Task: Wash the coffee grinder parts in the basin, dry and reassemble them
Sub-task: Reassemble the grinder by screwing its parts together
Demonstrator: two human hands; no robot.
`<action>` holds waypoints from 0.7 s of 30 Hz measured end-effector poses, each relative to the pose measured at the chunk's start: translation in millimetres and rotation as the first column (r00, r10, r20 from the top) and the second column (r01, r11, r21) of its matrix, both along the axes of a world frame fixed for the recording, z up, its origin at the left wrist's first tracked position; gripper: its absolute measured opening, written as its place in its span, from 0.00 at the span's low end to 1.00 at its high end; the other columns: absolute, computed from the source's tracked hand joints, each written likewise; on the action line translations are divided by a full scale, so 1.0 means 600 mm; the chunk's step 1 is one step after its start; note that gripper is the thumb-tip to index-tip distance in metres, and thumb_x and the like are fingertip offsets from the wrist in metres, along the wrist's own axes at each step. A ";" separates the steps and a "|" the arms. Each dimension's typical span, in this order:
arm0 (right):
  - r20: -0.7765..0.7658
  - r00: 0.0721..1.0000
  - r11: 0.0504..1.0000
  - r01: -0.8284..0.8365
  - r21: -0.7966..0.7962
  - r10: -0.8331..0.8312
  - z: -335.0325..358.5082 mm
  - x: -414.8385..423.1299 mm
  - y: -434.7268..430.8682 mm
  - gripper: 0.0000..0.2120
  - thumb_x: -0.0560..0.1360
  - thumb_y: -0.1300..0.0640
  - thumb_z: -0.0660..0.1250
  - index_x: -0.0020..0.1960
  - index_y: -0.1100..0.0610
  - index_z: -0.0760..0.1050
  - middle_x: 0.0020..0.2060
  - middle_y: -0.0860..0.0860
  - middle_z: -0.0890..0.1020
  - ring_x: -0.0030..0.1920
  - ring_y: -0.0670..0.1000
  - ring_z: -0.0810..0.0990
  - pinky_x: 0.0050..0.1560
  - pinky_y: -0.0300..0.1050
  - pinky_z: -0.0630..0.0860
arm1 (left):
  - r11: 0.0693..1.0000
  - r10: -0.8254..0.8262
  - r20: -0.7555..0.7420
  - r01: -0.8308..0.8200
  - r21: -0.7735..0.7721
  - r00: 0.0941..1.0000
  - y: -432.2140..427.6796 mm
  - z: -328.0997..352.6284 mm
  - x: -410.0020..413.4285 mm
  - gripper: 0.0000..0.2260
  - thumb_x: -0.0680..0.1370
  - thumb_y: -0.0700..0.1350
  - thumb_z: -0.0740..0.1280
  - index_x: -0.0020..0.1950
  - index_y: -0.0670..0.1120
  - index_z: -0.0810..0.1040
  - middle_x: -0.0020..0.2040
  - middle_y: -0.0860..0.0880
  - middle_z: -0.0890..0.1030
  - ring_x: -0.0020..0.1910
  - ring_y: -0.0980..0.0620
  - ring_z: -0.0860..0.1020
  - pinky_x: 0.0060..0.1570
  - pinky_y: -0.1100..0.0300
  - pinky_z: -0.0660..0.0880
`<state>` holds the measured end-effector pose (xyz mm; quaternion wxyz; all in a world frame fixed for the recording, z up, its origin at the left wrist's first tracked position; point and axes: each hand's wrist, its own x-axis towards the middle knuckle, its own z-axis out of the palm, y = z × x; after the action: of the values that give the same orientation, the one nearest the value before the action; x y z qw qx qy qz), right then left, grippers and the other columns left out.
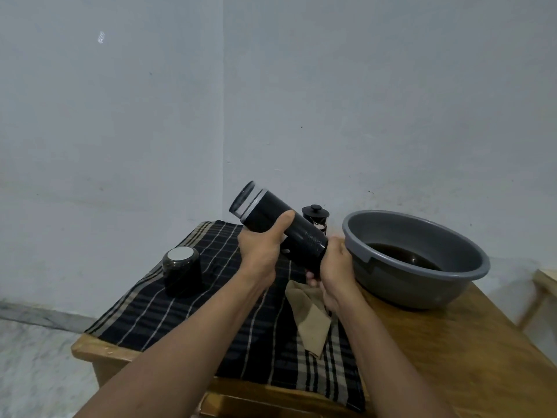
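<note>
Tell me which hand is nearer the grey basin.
Right. The right hand grips the lower end of the grinder, beside the basin; the left hand holds its body farther away, above the striped cloth.

No legible writing.
A faint pale marking sits on the black grinder body (pixel 304 233), too blurred to read.

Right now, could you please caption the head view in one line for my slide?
Left hand and right hand grip the tilted black coffee grinder over a striped cloth, beside a grey basin.
</note>
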<state>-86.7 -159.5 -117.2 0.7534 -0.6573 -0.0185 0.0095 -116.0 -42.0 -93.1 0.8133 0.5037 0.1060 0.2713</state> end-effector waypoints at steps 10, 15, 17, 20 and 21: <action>0.445 0.894 0.944 0.185 -0.275 -0.046 0.004 0.004 -0.059 0.10 0.85 0.52 0.53 0.57 0.54 0.71 0.45 0.51 0.76 0.44 0.48 0.77 0.35 0.35 0.74 | 0.629 0.030 -0.140 0.090 0.772 0.990 0.112 0.014 -0.022 0.63 0.53 0.56 0.87 0.81 0.59 0.55 0.66 0.57 0.72 0.64 0.54 0.74 0.66 0.55 0.73; 0.624 0.781 0.918 0.224 -0.326 0.031 -0.007 0.005 -0.077 0.08 0.85 0.58 0.54 0.55 0.55 0.71 0.41 0.49 0.76 0.40 0.37 0.74 0.37 0.31 0.72 | 0.304 -0.034 -0.191 0.192 0.933 0.981 0.121 0.026 -0.028 0.40 0.53 0.54 0.88 0.63 0.57 0.76 0.55 0.60 0.79 0.53 0.60 0.79 0.46 0.71 0.74; 0.653 0.757 0.921 0.244 -0.303 0.014 -0.014 0.006 -0.081 0.09 0.82 0.55 0.53 0.54 0.54 0.71 0.41 0.47 0.75 0.40 0.37 0.75 0.36 0.30 0.71 | 0.270 -0.026 -0.134 0.136 0.953 0.991 0.118 0.020 -0.026 0.41 0.53 0.55 0.87 0.63 0.57 0.77 0.55 0.60 0.78 0.54 0.61 0.77 0.48 0.72 0.72; 0.551 0.834 0.907 0.248 -0.341 -0.022 -0.005 0.013 -0.081 0.10 0.84 0.54 0.53 0.52 0.55 0.72 0.41 0.49 0.75 0.41 0.39 0.74 0.36 0.33 0.69 | 0.264 -0.003 -0.023 0.023 0.964 1.000 0.110 -0.007 -0.027 0.40 0.55 0.56 0.87 0.64 0.55 0.78 0.55 0.58 0.76 0.54 0.60 0.75 0.50 0.73 0.69; 0.482 0.876 0.903 0.223 -0.368 -0.020 -0.001 0.019 -0.081 0.11 0.85 0.54 0.53 0.51 0.56 0.72 0.42 0.50 0.75 0.41 0.42 0.74 0.37 0.36 0.70 | 0.259 -0.007 0.008 -0.006 0.966 1.000 0.108 -0.015 -0.026 0.40 0.55 0.57 0.87 0.65 0.54 0.78 0.55 0.58 0.75 0.55 0.59 0.74 0.51 0.73 0.69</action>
<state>-75.6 -207.9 -117.6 0.5697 -0.7836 -0.1546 -0.1937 -131.5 22.7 -102.3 0.3392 0.8934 -0.0853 0.2820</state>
